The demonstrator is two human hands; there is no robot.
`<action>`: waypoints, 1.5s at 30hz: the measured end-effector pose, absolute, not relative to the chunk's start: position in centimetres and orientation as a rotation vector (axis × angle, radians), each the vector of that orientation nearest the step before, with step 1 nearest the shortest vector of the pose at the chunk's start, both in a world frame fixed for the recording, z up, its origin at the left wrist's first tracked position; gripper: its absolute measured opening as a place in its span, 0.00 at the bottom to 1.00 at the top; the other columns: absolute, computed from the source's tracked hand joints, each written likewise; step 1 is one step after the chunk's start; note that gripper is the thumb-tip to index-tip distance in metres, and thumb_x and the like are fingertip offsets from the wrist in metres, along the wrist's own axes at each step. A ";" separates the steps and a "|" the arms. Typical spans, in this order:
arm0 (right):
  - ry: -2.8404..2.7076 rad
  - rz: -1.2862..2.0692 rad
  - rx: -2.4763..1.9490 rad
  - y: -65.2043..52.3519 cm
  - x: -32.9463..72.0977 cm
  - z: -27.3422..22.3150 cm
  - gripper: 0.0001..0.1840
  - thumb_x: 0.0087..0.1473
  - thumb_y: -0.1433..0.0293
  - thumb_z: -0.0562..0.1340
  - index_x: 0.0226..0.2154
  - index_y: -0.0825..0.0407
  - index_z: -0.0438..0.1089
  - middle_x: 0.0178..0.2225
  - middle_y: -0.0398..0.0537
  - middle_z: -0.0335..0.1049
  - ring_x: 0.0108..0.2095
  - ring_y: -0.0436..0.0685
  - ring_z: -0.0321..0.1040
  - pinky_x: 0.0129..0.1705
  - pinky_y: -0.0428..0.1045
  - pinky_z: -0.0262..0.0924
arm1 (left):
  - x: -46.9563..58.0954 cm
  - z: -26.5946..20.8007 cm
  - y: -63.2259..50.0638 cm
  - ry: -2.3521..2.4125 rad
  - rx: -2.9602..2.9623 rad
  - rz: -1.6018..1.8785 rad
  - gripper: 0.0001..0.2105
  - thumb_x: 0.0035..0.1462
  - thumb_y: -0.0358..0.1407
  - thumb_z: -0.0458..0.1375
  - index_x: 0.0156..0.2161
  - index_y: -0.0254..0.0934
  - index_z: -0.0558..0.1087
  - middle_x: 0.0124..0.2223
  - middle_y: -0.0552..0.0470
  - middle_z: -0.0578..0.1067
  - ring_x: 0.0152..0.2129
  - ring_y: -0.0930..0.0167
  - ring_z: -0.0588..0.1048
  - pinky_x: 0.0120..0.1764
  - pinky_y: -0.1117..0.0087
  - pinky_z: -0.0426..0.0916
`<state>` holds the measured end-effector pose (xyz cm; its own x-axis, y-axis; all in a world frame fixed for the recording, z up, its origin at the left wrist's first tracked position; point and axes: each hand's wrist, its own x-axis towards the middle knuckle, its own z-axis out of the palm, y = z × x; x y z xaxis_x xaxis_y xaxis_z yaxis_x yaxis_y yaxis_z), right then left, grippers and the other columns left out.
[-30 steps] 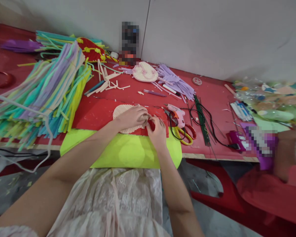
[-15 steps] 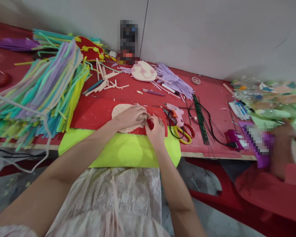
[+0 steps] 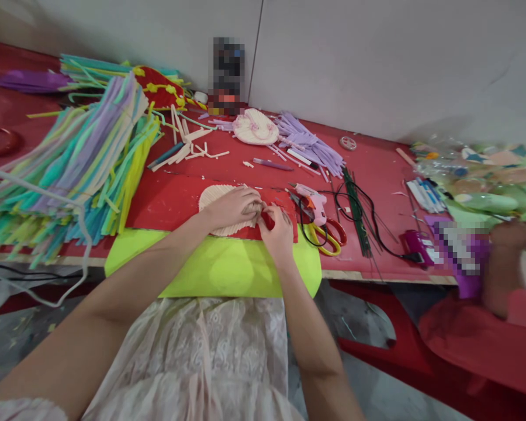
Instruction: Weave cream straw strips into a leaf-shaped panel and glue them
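A cream ribbed oval piece, apparently made of pipe cleaners laid side by side, lies on a red board. My left hand rests across it, with its fingers bent together over the right end. At that same end my right hand meets the left fingertips, thumb and forefinger in a pinch. What sits between those fingertips is hidden. Under the board's near edge is a bright yellow-green sheet, which hangs over the table edge towards my lap.
Pipe cleaners are heaped at left. A pink glue gun and yellow-and-red-handled scissors lie right of my hands. Behind are a finished-looking cream oval and lilac pipe cleaners. Another person's arm is at far right.
Both my hands keep nearly the same place and grip at the oval's right end. At far right, the other person's hand has shifted slightly.
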<state>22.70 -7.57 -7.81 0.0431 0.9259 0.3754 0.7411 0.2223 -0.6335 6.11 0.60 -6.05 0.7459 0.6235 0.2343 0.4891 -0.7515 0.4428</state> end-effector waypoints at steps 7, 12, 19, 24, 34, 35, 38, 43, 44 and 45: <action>-1.731 0.315 -1.553 -7.5 22.7 -7.8 0.10 0.53 0.73 0.61 0.40 0.49 0.66 0.39 0.48 0.72 0.44 0.60 0.67 0.50 0.57 0.60 | 6.1 -6.2 0.7 0.851 2.595 0.531 0.16 0.62 0.40 0.51 0.50 0.34 0.69 0.50 0.44 0.71 0.49 0.64 0.68 0.54 0.63 0.60; -1.736 0.315 -1.555 -7.6 22.7 -7.8 0.09 0.54 0.73 0.60 0.40 0.49 0.66 0.40 0.48 0.72 0.44 0.60 0.67 0.51 0.57 0.60 | 6.0 -6.3 0.7 0.839 2.613 0.530 0.16 0.62 0.41 0.52 0.51 0.34 0.68 0.51 0.44 0.71 0.50 0.63 0.67 0.54 0.62 0.60; -1.725 0.335 -1.548 -7.5 22.8 -7.9 0.09 0.54 0.72 0.61 0.40 0.49 0.66 0.40 0.48 0.72 0.45 0.60 0.67 0.51 0.57 0.60 | 6.0 -6.4 0.7 0.836 2.588 0.548 0.15 0.62 0.40 0.51 0.51 0.36 0.68 0.51 0.44 0.71 0.51 0.64 0.67 0.55 0.61 0.59; -1.731 0.347 -1.555 -7.5 22.9 -8.0 0.11 0.53 0.73 0.60 0.41 0.49 0.66 0.41 0.49 0.73 0.45 0.60 0.67 0.52 0.57 0.59 | 6.0 -6.5 0.8 0.848 2.572 0.542 0.15 0.61 0.40 0.51 0.51 0.36 0.68 0.52 0.44 0.70 0.51 0.63 0.67 0.55 0.60 0.59; -1.672 0.357 -1.538 -7.1 22.8 -8.3 0.06 0.57 0.68 0.59 0.39 0.49 0.66 0.38 0.48 0.74 0.42 0.59 0.69 0.49 0.56 0.61 | 5.9 -6.7 0.8 0.845 2.585 0.540 0.16 0.62 0.40 0.51 0.51 0.36 0.69 0.52 0.44 0.70 0.51 0.63 0.67 0.54 0.61 0.59; -1.662 0.355 -1.545 -7.1 22.7 -8.3 0.05 0.57 0.68 0.59 0.38 0.49 0.66 0.37 0.48 0.74 0.41 0.59 0.69 0.48 0.56 0.61 | 5.9 -6.7 0.8 0.845 2.587 0.540 0.16 0.62 0.40 0.51 0.51 0.36 0.68 0.52 0.44 0.70 0.51 0.63 0.67 0.54 0.61 0.60; -1.629 0.337 -1.578 -7.0 22.3 -8.4 0.05 0.57 0.68 0.59 0.38 0.48 0.66 0.37 0.48 0.74 0.41 0.59 0.69 0.48 0.56 0.61 | 6.0 -6.6 0.8 0.846 2.587 0.542 0.16 0.62 0.40 0.51 0.52 0.36 0.69 0.51 0.43 0.70 0.51 0.63 0.67 0.54 0.61 0.60; -1.601 0.294 -1.600 -7.1 21.9 -8.4 0.03 0.57 0.69 0.59 0.36 0.48 0.66 0.38 0.48 0.74 0.41 0.58 0.69 0.49 0.56 0.60 | 6.0 -6.6 0.7 0.849 2.592 0.548 0.16 0.62 0.40 0.51 0.51 0.36 0.69 0.52 0.43 0.70 0.51 0.64 0.67 0.55 0.61 0.59; -1.600 0.293 -1.599 -7.1 21.9 -8.4 0.03 0.57 0.69 0.60 0.36 0.48 0.66 0.38 0.48 0.74 0.41 0.58 0.70 0.49 0.56 0.60 | 6.0 -6.6 0.7 0.852 2.595 0.550 0.16 0.62 0.40 0.51 0.51 0.36 0.69 0.52 0.43 0.70 0.51 0.64 0.67 0.55 0.61 0.59; -1.600 0.295 -1.599 -7.1 21.9 -8.4 0.03 0.57 0.69 0.60 0.36 0.48 0.66 0.38 0.48 0.74 0.41 0.58 0.70 0.49 0.56 0.60 | 6.0 -6.6 0.7 0.853 2.597 0.550 0.16 0.62 0.40 0.51 0.51 0.35 0.69 0.52 0.43 0.71 0.51 0.64 0.67 0.55 0.61 0.59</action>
